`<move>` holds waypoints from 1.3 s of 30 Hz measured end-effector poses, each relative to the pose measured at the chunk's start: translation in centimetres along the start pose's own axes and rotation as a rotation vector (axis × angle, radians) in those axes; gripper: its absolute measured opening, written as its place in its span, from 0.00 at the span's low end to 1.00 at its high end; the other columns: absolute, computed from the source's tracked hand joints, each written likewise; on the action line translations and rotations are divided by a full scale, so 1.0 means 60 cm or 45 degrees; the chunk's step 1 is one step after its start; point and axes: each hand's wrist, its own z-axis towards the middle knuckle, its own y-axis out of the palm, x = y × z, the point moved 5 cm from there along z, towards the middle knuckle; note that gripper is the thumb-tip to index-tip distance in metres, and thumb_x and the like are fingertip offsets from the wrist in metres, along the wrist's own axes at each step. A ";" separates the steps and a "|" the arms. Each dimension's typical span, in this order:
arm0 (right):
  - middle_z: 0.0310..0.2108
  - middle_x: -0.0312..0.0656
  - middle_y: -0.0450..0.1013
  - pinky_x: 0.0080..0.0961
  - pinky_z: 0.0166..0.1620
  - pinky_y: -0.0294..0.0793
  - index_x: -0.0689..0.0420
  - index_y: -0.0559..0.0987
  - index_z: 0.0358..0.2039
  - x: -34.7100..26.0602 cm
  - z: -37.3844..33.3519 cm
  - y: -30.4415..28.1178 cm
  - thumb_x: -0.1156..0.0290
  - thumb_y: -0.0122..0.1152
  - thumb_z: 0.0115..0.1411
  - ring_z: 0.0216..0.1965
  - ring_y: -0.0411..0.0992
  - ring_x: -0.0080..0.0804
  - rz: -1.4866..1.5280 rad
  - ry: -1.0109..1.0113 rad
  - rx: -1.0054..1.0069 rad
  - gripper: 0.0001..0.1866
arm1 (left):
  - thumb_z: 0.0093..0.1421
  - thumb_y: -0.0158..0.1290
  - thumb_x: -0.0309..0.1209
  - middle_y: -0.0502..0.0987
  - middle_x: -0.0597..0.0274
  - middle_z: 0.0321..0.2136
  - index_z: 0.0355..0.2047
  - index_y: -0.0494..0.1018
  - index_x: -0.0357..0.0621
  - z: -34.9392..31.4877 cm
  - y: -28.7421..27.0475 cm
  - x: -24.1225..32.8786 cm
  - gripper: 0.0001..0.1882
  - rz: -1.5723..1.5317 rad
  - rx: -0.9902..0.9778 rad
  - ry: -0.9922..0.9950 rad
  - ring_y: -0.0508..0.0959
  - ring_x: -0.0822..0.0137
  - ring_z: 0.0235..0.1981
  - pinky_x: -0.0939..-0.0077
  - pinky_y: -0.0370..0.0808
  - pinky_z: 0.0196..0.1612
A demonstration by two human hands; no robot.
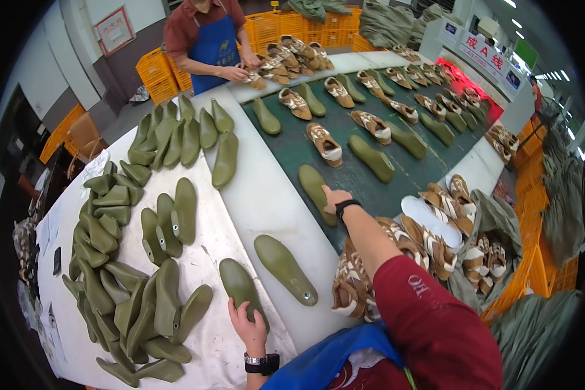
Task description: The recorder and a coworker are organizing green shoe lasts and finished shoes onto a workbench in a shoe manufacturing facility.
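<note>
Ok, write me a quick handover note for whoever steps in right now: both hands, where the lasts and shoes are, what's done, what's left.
Left hand: resting on a green shoe last on the white table.
Right hand: touching a green last at the near edge of the dark belt.
Done: lasts and brown-and-white shoes lie in pairs along the belt.
Left: another last beside the left hand, a large pile of lasts on the table, and shoes heaped at the right.
</note>
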 end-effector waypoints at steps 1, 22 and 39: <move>0.40 0.52 0.71 0.36 0.44 0.69 0.50 0.54 0.58 -0.001 -0.003 -0.006 0.63 0.59 0.45 0.42 0.70 0.45 0.041 -0.068 0.014 0.39 | 0.47 0.48 0.22 0.57 0.43 0.54 0.38 0.67 0.38 -0.001 -0.004 0.001 0.15 -0.014 0.008 0.000 0.61 0.48 0.53 0.64 0.60 0.54; 0.24 0.46 0.74 0.36 0.31 0.71 0.59 0.77 0.27 -0.315 -0.342 0.048 0.61 0.58 0.45 0.28 0.73 0.43 -0.556 -1.238 -0.272 0.14 | 0.47 0.49 0.22 0.57 0.41 0.53 0.39 0.67 0.39 -0.009 0.006 -0.008 0.15 0.013 0.029 0.134 0.61 0.46 0.53 0.65 0.60 0.53; 0.37 0.43 0.63 0.32 0.29 0.72 0.55 0.74 0.29 0.063 -0.595 -0.006 0.65 0.61 0.45 0.30 0.71 0.38 -0.129 -0.684 0.266 0.11 | 0.46 0.50 0.23 0.56 0.41 0.53 0.41 0.66 0.38 -0.007 0.014 -0.013 0.18 0.085 -0.037 0.193 0.59 0.45 0.53 0.62 0.59 0.54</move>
